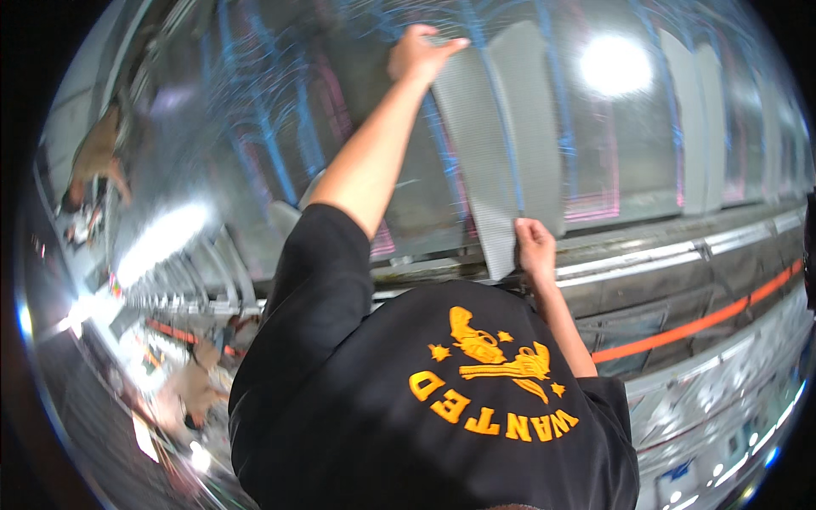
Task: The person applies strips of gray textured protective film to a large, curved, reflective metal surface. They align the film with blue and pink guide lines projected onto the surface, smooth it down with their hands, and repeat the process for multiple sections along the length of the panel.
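Observation:
A long, tapering piece of grey textured sheet (478, 144) lies across a dark, glossy work surface (382, 170) marked with blue and pink lines. At its far end, my left hand (422, 58) is closed in a pinch on the sheet's edge, arm stretched out. Lower down, near the front rail, my right hand (536, 246) pinches the near end of the same piece with curled fingers. Just to the right, a second grey textured piece (531, 119) with a pointed top lies flat beside it.
More grey pieces (693, 127) lie on the surface to the right. A metal rail (646, 262) runs along the near edge, with an orange band (688, 330) below it. Other people, one at the far left (98, 153) and another at lower left (189, 391), are nearby.

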The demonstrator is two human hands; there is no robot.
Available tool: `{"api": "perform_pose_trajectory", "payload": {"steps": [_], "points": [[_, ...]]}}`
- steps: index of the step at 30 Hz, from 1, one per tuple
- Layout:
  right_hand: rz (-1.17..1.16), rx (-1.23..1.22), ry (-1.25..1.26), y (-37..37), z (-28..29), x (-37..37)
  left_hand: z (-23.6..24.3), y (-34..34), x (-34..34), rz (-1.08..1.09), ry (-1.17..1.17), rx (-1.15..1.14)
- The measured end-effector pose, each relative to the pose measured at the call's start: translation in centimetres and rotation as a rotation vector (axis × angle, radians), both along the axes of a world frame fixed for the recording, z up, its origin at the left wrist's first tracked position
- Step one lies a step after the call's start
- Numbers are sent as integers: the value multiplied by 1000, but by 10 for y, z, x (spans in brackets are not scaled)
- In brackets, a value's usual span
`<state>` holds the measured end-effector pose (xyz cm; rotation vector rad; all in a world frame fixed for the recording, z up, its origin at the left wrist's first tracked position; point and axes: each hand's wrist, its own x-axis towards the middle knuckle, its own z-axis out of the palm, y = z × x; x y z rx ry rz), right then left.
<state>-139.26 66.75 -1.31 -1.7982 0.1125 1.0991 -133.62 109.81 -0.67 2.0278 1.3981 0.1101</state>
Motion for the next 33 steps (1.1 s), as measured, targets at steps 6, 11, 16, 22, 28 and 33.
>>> {"api": "perform_pose_trajectory", "payload": {"steps": [6, 11, 16, 22, 28, 33], "points": [[2, 71, 53, 0, 1, 3, 18, 10, -12, -276, 55, 122], [7, 17, 63, -1, 1, 2, 28, 17, 5, -520, 116, 151], [16, 21, 45, 4, 8, 2, 18, 35, 8, -529, 151, 80], [17, 41, 61, 6, 15, 5, 19, 25, 21, -490, 155, 36], [-33, 96, 115, 4, 8, 2, 12, 25, 26, -469, 137, -80], [-22, 105, 115, 2, 11, 3, 7, 38, 25, -479, 66, -117]]}}
